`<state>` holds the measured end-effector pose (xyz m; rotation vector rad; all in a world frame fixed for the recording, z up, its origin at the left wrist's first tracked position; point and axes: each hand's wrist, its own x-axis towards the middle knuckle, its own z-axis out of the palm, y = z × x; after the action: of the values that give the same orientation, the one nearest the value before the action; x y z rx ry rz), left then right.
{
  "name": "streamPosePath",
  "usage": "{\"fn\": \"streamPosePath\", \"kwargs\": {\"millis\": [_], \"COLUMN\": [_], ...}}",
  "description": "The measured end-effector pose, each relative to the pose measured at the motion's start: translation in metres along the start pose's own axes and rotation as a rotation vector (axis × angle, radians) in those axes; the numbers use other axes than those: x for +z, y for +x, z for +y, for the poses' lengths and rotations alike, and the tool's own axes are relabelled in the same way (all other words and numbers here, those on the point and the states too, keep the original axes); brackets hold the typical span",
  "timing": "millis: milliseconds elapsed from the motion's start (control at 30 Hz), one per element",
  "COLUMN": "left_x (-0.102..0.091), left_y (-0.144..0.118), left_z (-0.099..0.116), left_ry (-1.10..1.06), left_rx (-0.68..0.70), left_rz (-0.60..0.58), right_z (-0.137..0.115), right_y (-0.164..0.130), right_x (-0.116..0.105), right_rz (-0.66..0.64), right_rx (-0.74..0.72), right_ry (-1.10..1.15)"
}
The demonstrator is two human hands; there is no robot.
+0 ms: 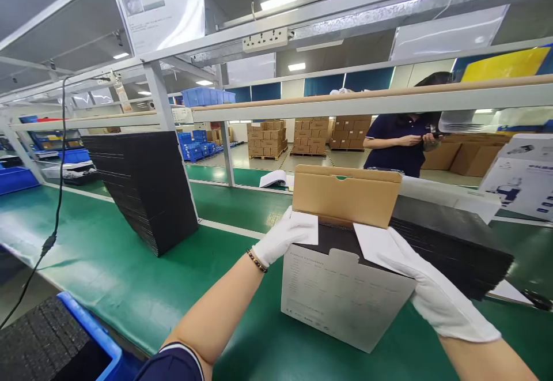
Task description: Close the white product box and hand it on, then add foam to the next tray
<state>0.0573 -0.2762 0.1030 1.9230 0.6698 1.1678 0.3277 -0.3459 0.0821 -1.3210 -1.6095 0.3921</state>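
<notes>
A white printed carton stands on the green table mat in front of me, its brown inner lid flap raised upright. Black material fills its open top. My left hand, in a white glove, presses the left side flap at the box's top edge. My right hand, also gloved, lies over the right side flap and the box's upper right corner.
A leaning stack of black sheets stands at the left, another black stack lies behind the box at the right. A blue bin of black foam sits at the lower left. A person in dark blue stands beyond the rail.
</notes>
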Motion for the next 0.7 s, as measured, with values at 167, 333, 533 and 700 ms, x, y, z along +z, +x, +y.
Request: {"fn": "streamPosePath", "kwargs": {"millis": [167,333,533,700], "left_x": [0.009,0.019,0.022,0.025], "left_y": [0.003,-0.006,-0.006,-0.012], "left_z": [-0.016,-0.019,-0.001,-0.005], "left_ry": [0.024,-0.054,0.026,0.036], "left_rx": [0.086,0.084,-0.05,-0.07], "left_rz": [0.169,0.325,0.382,0.46], "right_z": [0.001,-0.004,0.0,-0.013], "right_y": [0.004,-0.01,-0.001,-0.004], "right_x": [0.013,0.014,0.004,0.004], "right_rz": [0.253,0.255,0.184,0.224], "right_rx": [0.107,-0.002,-0.018,0.059], "right_ry": [0.384,0.284,0.187,-0.008]}}
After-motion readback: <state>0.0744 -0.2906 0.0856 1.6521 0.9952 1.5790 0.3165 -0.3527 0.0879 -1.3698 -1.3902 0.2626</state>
